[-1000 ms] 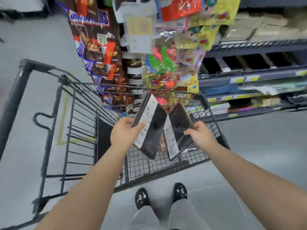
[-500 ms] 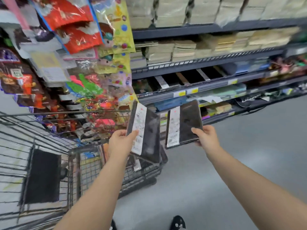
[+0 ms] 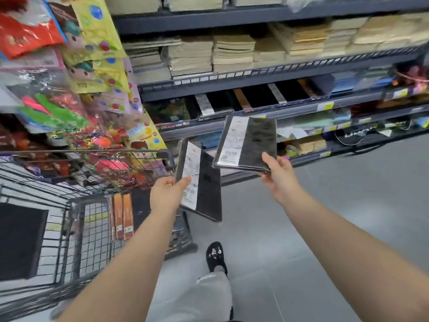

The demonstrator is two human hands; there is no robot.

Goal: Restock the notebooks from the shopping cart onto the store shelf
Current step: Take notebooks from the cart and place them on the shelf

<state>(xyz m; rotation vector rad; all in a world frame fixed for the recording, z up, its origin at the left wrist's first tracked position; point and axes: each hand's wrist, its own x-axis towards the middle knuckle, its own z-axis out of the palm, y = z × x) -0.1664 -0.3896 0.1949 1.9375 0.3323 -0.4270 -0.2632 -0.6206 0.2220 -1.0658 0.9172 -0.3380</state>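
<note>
My left hand [image 3: 166, 196] grips a black notebook [image 3: 206, 187] with a white label band, held upright over the cart's right edge. A second black notebook [image 3: 257, 140], also with a white band, is pinched at its lower right corner by my right hand [image 3: 278, 173] and held out in front of the store shelf [image 3: 267, 105]. That shelf level has black notebooks with white and tan bands lying in a row. The wire shopping cart [image 3: 76, 201] stands at the lower left, with orange-brown notebooks [image 3: 121, 219] standing inside it.
Hanging candy and snack bags [image 3: 76, 94] crowd the left above the cart. Stacks of tan paper pads [image 3: 232, 52] fill the upper shelf. Lower shelves hold mixed stationery. Grey floor lies to the right, and my foot [image 3: 216, 256] is beside the cart.
Both hands lifted the two black notebooks out of the cart and swung right toward the shelf. The right-hand notebook has moved higher and closer to the shelf.
</note>
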